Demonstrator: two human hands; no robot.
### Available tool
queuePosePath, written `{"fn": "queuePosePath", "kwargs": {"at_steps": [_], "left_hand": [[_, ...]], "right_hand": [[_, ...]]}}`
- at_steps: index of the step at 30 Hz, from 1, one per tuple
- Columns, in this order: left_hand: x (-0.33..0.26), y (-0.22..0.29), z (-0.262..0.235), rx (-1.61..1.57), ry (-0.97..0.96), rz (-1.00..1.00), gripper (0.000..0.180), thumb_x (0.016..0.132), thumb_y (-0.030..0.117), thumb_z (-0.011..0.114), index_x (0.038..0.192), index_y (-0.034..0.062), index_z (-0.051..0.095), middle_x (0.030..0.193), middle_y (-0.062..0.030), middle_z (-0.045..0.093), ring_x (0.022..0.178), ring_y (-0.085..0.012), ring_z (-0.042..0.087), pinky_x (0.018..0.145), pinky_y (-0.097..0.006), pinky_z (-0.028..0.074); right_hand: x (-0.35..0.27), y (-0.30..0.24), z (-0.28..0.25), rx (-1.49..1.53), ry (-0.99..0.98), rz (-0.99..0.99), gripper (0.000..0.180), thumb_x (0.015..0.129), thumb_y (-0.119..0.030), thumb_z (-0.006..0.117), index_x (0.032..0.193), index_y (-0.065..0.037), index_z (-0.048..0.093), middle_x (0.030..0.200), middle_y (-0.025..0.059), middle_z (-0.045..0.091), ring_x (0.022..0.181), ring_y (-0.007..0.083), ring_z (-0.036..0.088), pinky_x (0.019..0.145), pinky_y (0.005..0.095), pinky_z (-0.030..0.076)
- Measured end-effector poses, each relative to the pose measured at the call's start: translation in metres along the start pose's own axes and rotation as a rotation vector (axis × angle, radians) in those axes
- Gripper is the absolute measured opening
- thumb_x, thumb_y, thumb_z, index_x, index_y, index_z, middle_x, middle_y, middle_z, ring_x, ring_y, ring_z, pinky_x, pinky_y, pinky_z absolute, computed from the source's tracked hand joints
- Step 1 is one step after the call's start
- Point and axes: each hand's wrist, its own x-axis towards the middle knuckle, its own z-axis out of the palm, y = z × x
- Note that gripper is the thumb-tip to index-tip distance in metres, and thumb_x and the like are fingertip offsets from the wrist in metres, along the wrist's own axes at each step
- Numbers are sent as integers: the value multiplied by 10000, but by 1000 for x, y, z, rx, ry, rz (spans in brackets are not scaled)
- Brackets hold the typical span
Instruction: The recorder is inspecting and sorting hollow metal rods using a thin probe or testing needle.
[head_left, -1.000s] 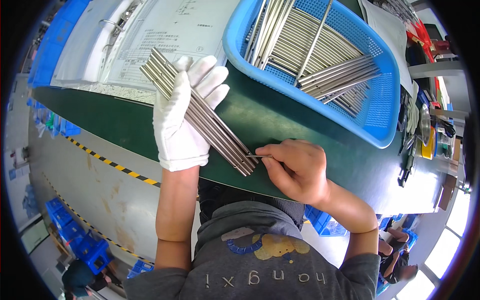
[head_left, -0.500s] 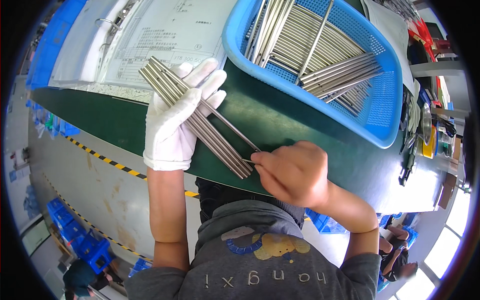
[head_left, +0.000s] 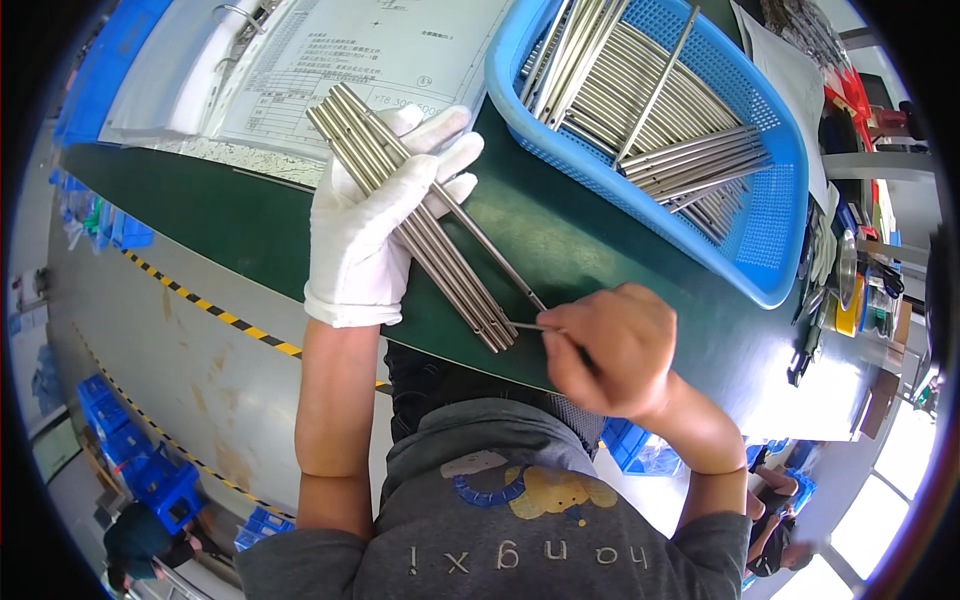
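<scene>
My left hand (head_left: 365, 235), in a white glove, is closed around several slim silver metal rods (head_left: 455, 280). They lie slantwise across the palm under the thumb, their near ends sticking out toward my right hand. One rod (head_left: 495, 252) is splayed apart from the bundle, its near end close to my right fingertips. Bare and slightly blurred, my right hand (head_left: 620, 345) pinches a thin, pin-like metal piece (head_left: 528, 326). Its tip points left and reaches the near ends of the bundled rods; whether it enters one I cannot tell.
A blue plastic basket (head_left: 765, 240) holding many metal rods (head_left: 640, 75) stands on the green table (head_left: 240, 215) at the far right. A ring binder with a drawing sheet (head_left: 300, 75) lies far left. Tools and gloves (head_left: 825, 240) crowd the right edge. Other people are in the background.
Both hands, with the rods and the thin piece, have shifted slightly right in the picture. The basket and binder have also shifted right, so the view itself moved. Both grips look the same.
</scene>
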Motion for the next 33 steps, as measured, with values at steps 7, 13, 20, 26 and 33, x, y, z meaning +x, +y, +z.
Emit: {"fn": "queuePosePath", "kwargs": {"at_steps": [7, 13, 20, 26, 33], "left_hand": [[-1, -1, 3, 1, 8, 34, 453, 934, 10, 616, 1329, -60, 407, 1317, -307, 557, 1156, -370, 631, 896, -418, 580], [0, -6, 14, 28, 134, 86, 473, 896, -31, 658, 1301, -76, 419, 1250, -290, 596, 1042, -296, 689, 802, -349, 589], [0, -4, 20, 4, 170, 78, 473, 881, -46, 670, 1288, -77, 429, 1219, -271, 618, 1011, -265, 699, 776, -325, 587], [-1, -4, 20, 37, 167, 81, 443, 893, -34, 659, 1280, -75, 449, 1208, -255, 636, 1019, -269, 698, 805, -331, 588], [-1, -7, 20, 36, 148, 107, 420, 907, -33, 636, 1283, -83, 455, 1210, -260, 636, 1012, -281, 701, 811, -333, 588]], "right_hand": [[-2, -5, 7, -98, -15, -87, 165, 679, -34, 716, 841, -34, 685, 630, 15, 596, 468, 156, 545, 441, 277, 374], [5, -27, 4, -457, -51, -227, 193, 646, -13, 692, 837, -40, 682, 635, -10, 543, 444, 111, 440, 436, 258, 327], [7, -23, 0, -338, -123, -81, 225, 664, -25, 737, 881, -44, 683, 614, -17, 501, 449, 132, 461, 439, 280, 314], [6, -16, 2, -312, -155, -108, 242, 664, -18, 754, 897, -38, 692, 605, -13, 524, 450, 146, 480, 441, 288, 328], [0, -16, -7, -236, -58, -136, 239, 639, 1, 741, 872, -22, 697, 624, 17, 588, 467, 150, 522, 445, 286, 354]]}}
